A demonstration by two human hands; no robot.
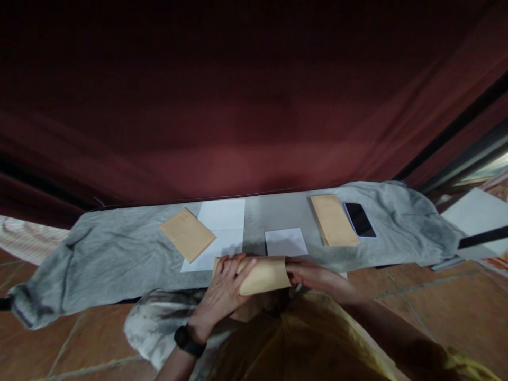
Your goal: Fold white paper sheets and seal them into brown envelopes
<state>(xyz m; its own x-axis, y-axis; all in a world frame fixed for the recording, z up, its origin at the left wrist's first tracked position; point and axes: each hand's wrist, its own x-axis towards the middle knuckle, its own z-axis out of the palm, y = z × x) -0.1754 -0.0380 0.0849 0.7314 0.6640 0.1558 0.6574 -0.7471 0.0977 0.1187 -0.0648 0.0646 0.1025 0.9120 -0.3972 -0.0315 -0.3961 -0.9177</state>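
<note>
A tan envelope (268,275) is held near the front edge of the cloth-covered surface, close to my body. My left hand (226,283), with a dark watch on the wrist, lies over the envelope's left part, its fingers wrapped onto it. At the envelope's right end my right hand (311,274) grips it, the fingers partly hidden behind or inside it. Just beyond the envelope lies a small white paper (286,242). White sheets (224,227) lie to the left, partly under another tan envelope (187,234).
A stack of tan envelopes (334,221) sits at the right beside a phone (360,220). Grey cloth (119,254) covers the narrow surface. A dark red panel (246,132) rises behind it. White paper (478,217) is at the far right, above a tiled floor (420,296).
</note>
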